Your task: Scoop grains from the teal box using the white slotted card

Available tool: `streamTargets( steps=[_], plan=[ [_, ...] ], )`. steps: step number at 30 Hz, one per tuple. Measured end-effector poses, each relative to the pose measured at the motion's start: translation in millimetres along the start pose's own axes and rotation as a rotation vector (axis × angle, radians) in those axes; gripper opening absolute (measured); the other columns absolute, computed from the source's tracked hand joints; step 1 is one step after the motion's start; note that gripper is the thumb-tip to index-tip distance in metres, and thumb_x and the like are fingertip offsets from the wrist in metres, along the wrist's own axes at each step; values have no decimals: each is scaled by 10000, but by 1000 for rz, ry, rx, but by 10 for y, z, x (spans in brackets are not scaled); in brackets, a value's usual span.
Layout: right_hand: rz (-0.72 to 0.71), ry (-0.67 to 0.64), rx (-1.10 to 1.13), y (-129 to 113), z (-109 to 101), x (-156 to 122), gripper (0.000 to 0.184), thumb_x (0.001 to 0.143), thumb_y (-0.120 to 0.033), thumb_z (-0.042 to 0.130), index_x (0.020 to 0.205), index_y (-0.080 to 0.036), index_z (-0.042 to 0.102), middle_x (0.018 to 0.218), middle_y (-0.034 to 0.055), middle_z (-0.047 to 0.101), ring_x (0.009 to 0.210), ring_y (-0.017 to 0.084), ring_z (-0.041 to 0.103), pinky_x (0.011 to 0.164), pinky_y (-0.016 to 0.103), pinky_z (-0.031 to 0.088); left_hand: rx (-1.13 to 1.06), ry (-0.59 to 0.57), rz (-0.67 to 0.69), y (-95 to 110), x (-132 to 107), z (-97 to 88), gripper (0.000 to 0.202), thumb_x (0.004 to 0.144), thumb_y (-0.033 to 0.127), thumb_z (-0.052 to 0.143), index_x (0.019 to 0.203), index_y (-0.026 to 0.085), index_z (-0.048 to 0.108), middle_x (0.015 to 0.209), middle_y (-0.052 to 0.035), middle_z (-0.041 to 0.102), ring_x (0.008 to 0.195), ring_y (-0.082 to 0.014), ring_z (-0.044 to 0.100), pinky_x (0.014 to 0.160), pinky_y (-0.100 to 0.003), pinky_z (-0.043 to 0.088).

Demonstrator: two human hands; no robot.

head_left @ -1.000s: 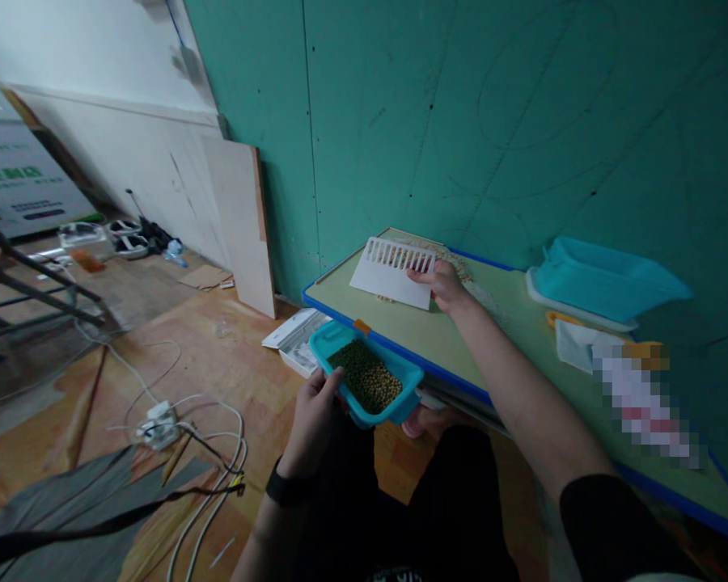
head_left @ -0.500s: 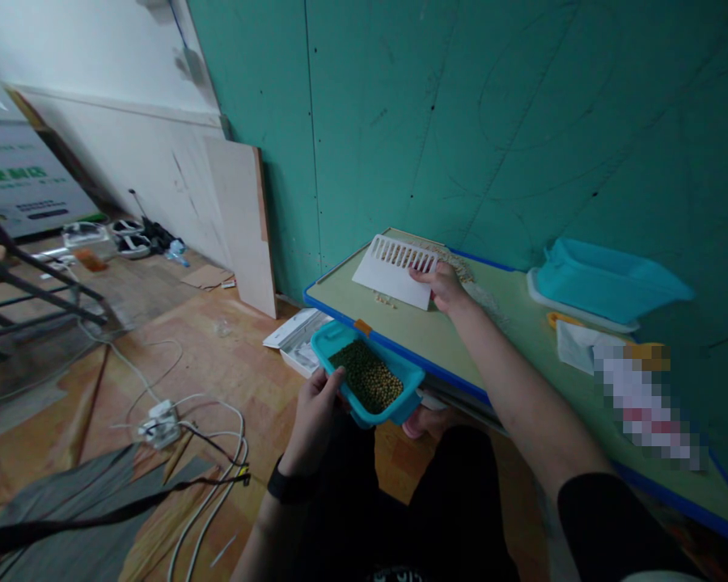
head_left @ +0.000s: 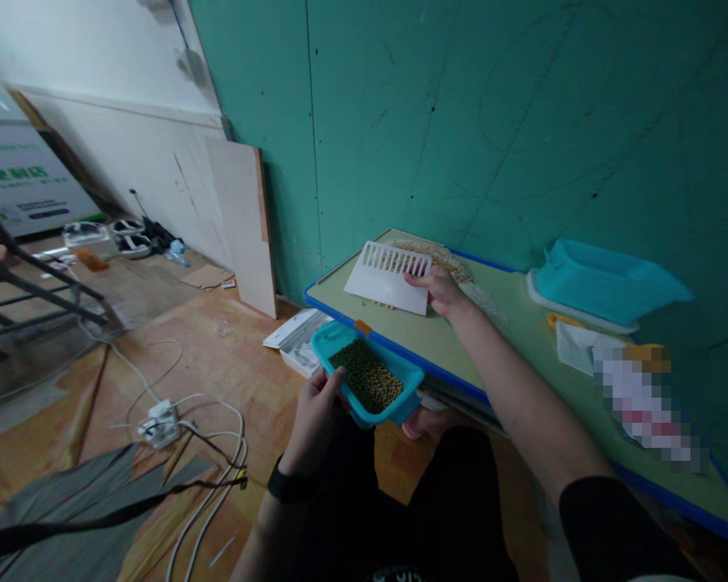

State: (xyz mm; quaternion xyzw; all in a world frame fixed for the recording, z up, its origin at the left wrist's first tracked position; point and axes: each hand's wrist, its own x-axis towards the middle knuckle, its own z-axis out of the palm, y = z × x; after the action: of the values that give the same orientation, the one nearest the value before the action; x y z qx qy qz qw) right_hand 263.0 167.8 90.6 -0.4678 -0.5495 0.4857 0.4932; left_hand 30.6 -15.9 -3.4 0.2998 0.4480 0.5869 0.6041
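Observation:
My left hand [head_left: 319,404] grips the near rim of a turquoise plastic tub [head_left: 404,373], thumb on top, just below the table's edge. Inside the tub lie small green beans [head_left: 357,360] and, toward its right end, pale yellow beans [head_left: 383,383]. Over the table, my right hand [head_left: 442,289] pinches the right end of a white plate with a row of slots [head_left: 385,284], tilted on its lower edge. A few pale beans show under that edge. Behind the slotted plate, a spread of pale beans and grains [head_left: 455,263] lies on the tabletop.
The table [head_left: 440,343] has a blue edge and stands against a green wall. A turquoise bin [head_left: 607,279] sits on a white lid at its right, near a blurred-out packet [head_left: 646,404]. On the floor are an opened white box [head_left: 297,339], a power strip [head_left: 161,424] and loose cables.
My right hand has drawn the slotted plate slightly left and toward the table's front edge. More of the bean spread shows behind it. My left hand and the tub have stayed still.

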Motion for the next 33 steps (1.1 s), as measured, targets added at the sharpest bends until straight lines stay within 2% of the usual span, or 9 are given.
streamTargets(
  steps=[4,12,21,25,33],
  plan=[
    [6,-32,6,-2,14,-26,455,666,-435,839,991,-149,697,897,98,760,908,284,708,827,445,552,-18,-12,4,-35,10,-15,356,717,471,840,816,160,697,608,13,641,511,-122,538,495,-222,407],
    [18,-42,-52,-6,27,-117,473,660,-490,831,962,-158,683,913,101,764,894,279,702,815,426,541,14,14,6,35,12,27,391,662,503,857,703,173,651,521,34,587,448,-117,504,460,-226,399],
    [54,-5,109,-4,21,-243,497,450,-337,925,851,-167,685,805,34,748,768,230,678,741,365,526,15,22,12,4,13,61,389,686,510,837,679,184,625,498,38,576,437,-113,498,452,-222,363],
    [75,27,129,-19,3,-392,508,410,-325,935,829,-163,698,797,30,751,741,215,673,719,344,518,36,37,13,-18,10,62,384,730,509,807,670,196,592,486,55,553,424,-100,474,444,-214,345],
    [40,123,108,-3,-17,-859,477,489,-390,935,859,-165,735,847,41,770,776,213,688,772,344,523,12,35,39,-24,28,92,379,729,502,806,687,180,610,497,33,577,432,-115,517,461,-229,387]
  ],
)
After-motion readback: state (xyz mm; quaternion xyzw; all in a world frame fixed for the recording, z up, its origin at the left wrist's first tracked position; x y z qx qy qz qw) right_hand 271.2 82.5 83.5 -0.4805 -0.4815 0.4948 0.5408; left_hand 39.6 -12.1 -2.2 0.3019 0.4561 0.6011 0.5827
